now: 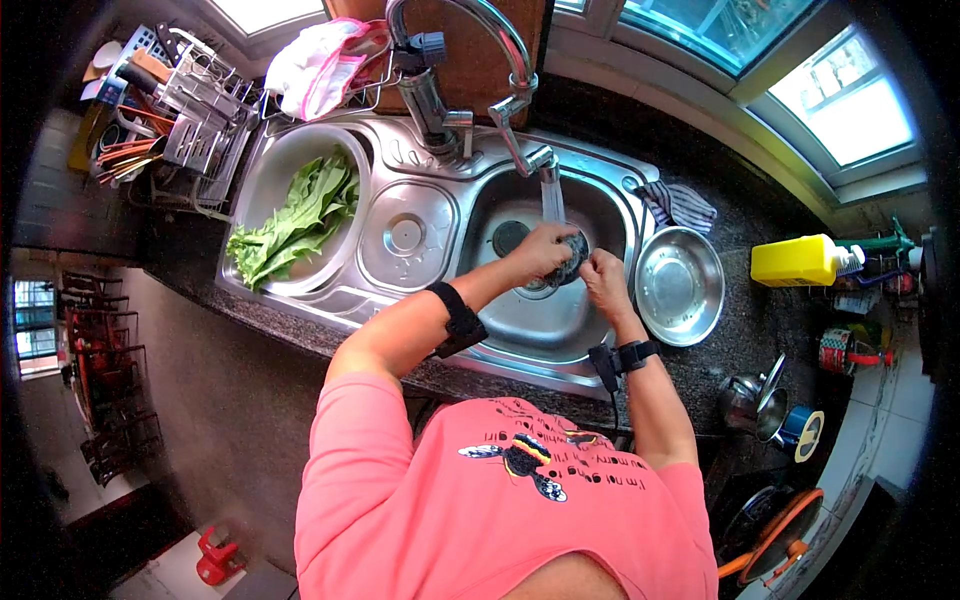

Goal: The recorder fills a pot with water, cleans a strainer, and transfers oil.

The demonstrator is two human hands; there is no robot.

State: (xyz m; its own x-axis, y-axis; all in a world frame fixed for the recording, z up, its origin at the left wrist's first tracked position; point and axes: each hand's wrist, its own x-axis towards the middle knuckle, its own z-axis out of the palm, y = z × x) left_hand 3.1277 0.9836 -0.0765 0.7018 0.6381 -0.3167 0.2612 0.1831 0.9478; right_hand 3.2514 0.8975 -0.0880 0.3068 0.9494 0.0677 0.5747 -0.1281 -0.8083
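Over the steel sink basin (555, 330), my left hand (544, 251) grips a dark, round, mesh-like item (571, 259) that cannot be told more exactly. Water runs from the chrome faucet (550, 161) down beside it. My right hand (602, 274) is at the item's right side, its fingers curled; whether they pinch its edge is hard to see. Right of the basin stands a shallow steel bowl (679, 286). Leafy greens (300, 217) lie in a large white bowl (360, 161) on the left of the sink unit.
A striped cloth (679, 206) lies behind the steel bowl. Further right are a yellow bottle (793, 261) and a steel pot (742, 397). A metal dish rack (217, 150) with utensils stands at the far left. The tall faucet neck (517, 45) arches above the sink.
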